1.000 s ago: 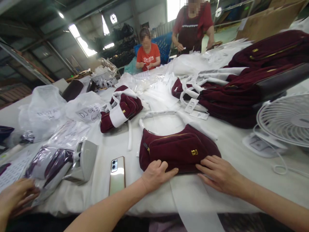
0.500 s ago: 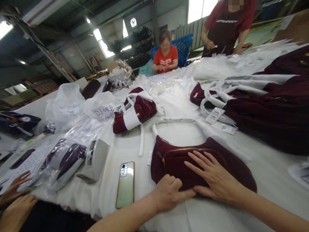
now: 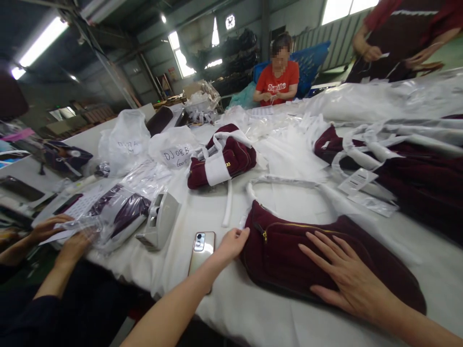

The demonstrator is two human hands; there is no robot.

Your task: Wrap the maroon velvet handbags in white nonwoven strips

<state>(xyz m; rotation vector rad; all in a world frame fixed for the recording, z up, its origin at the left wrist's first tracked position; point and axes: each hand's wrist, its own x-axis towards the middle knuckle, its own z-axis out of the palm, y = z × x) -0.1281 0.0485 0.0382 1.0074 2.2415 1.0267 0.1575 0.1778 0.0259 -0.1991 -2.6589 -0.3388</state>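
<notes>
A maroon shoulder bag (image 3: 289,255) lies flat in front of me, with a gold zip across its front and a strap wrapped in white. My right hand (image 3: 347,279) rests on its front, fingers spread. At the bag's left end my left hand (image 3: 233,243) is closed, thumb and fingers together. What is between those fingertips, the bag's edge or something white beside it, is hidden. A phone (image 3: 203,246) lies face down under my left forearm, partly covered by it.
Beyond the phone stand a grey tape dispenser (image 3: 159,219) and a smaller maroon bag (image 3: 237,156) with a white wrap. More maroon bags (image 3: 427,178) are piled at right. At left, a co-worker's hands (image 3: 74,248) touch a plastic-wrapped item (image 3: 123,207). Two other people are across the table.
My left hand has moved from the bag's lower edge up and left to its left end, and its fingers have closed. My right hand stays spread on the bag. The view has swung left.
</notes>
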